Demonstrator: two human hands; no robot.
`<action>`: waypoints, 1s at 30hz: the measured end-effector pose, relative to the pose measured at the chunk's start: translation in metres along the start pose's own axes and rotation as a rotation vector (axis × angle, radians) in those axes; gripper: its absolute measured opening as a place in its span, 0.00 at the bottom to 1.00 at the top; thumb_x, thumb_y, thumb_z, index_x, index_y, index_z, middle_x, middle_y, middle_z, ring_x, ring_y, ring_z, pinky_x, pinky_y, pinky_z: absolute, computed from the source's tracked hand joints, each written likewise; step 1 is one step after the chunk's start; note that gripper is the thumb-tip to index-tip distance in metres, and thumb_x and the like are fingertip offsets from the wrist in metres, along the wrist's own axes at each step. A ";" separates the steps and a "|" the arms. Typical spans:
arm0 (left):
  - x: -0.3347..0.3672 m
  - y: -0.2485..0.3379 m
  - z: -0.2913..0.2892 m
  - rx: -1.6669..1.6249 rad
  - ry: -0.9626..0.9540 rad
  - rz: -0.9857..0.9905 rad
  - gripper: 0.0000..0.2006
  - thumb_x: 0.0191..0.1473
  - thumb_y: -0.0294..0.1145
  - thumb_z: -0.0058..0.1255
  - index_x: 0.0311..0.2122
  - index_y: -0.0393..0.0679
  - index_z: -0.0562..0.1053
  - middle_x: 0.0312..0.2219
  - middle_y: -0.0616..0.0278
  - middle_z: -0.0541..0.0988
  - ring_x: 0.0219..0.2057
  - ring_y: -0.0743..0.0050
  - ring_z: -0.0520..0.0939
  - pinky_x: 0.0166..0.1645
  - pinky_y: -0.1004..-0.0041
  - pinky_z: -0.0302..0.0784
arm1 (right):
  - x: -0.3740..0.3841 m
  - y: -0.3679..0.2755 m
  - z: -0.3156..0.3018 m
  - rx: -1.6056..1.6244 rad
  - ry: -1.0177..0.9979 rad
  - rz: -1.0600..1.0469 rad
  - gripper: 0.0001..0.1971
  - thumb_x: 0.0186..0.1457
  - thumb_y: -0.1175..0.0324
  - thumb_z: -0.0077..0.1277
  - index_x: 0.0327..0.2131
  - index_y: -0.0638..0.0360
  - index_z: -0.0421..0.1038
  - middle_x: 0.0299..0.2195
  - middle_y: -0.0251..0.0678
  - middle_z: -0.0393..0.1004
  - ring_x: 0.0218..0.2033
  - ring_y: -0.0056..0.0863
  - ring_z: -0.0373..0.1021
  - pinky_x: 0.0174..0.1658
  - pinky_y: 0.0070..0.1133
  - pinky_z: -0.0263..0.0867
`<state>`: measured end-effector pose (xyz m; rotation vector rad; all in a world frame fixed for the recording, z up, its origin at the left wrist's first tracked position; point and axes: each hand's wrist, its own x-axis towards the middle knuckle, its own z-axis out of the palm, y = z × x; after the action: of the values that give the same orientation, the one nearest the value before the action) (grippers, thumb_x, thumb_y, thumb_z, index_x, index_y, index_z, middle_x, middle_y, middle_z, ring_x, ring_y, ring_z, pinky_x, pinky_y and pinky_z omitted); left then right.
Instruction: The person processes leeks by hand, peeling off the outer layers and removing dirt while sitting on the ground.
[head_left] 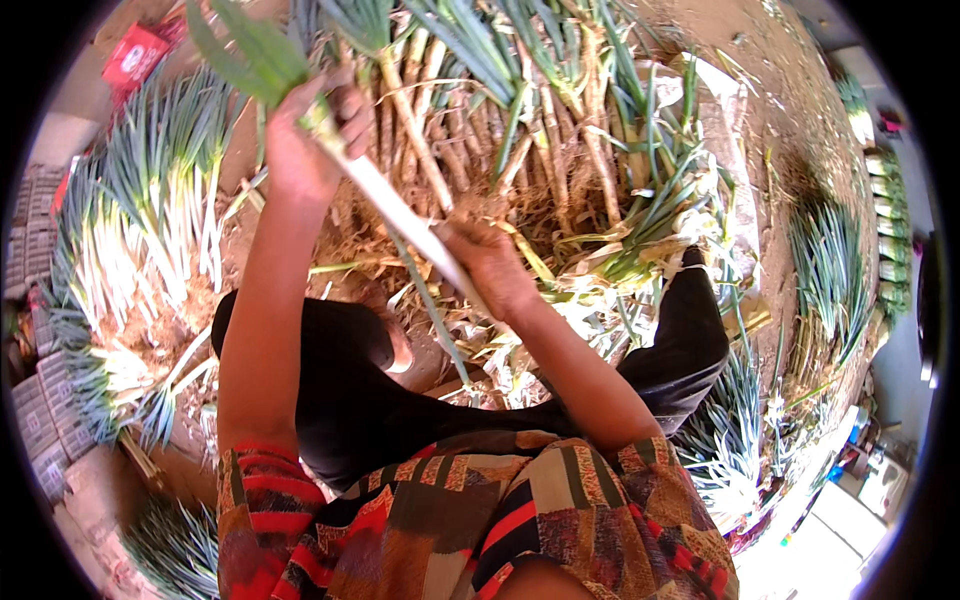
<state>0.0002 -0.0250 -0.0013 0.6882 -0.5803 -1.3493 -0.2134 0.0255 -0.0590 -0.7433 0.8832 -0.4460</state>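
Note:
A long green onion (pixel 392 208) slants across the middle in front of me, its green leaves at the upper left and its smooth white stalk running down to the right. My left hand (pixel 312 135) is closed round it where the green meets the white. Lower down, my right hand (pixel 485 262) has its fingers curled at the white stalk; the root end is partly hidden by that hand. Beyond my hands lies a heap of unpeeled green onions (pixel 545 130) with brown, earthy skins and tangled roots. Peeled-off leaves and skins (pixel 655 245) litter the ground to the right and between my legs.
At the left stands a big pile of green onions (pixel 150 215) with clean white stalks. More bundles of green onions (pixel 830 275) lie at the far right. A red package (pixel 135 55) is at the upper left, and grey bricks (pixel 45 420) line the left side.

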 end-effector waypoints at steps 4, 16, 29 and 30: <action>0.009 0.011 -0.008 -0.151 -0.202 -0.013 0.13 0.54 0.34 0.38 0.34 0.34 0.67 0.18 0.63 0.66 0.14 0.79 0.63 0.13 0.81 0.60 | 0.002 0.047 -0.031 -0.713 -0.321 0.104 0.13 0.52 0.63 0.48 0.36 0.63 0.71 0.20 0.31 0.71 0.16 0.17 0.65 0.21 0.17 0.63; 0.024 -0.005 0.011 0.162 0.228 -0.095 0.10 0.53 0.37 0.39 0.31 0.41 0.65 0.17 0.64 0.64 0.13 0.78 0.62 0.13 0.80 0.54 | 0.089 -0.016 -0.241 -1.014 0.877 -0.063 0.17 0.48 0.61 0.53 0.41 0.56 0.68 0.42 0.40 0.69 0.39 0.33 0.68 0.44 0.30 0.65; 0.022 -0.023 0.015 0.330 0.273 -0.166 0.10 0.52 0.38 0.43 0.31 0.41 0.67 0.15 0.66 0.67 0.11 0.80 0.64 0.12 0.80 0.54 | 0.032 0.051 -0.151 0.009 0.428 0.188 0.26 0.48 0.70 0.52 0.49 0.72 0.56 0.21 0.44 0.69 0.15 0.26 0.64 0.17 0.20 0.68; 0.022 -0.025 0.021 0.319 0.235 -0.169 0.11 0.52 0.39 0.43 0.31 0.41 0.68 0.15 0.68 0.67 0.11 0.82 0.64 0.12 0.81 0.54 | 0.034 0.090 -0.155 0.067 0.311 0.385 0.21 0.47 0.69 0.53 0.44 0.70 0.62 0.21 0.41 0.69 0.16 0.26 0.65 0.17 0.20 0.67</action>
<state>-0.0295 -0.0510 -0.0057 1.1609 -0.5613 -1.3197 -0.3163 0.0030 -0.2080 -0.4315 1.2677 -0.2481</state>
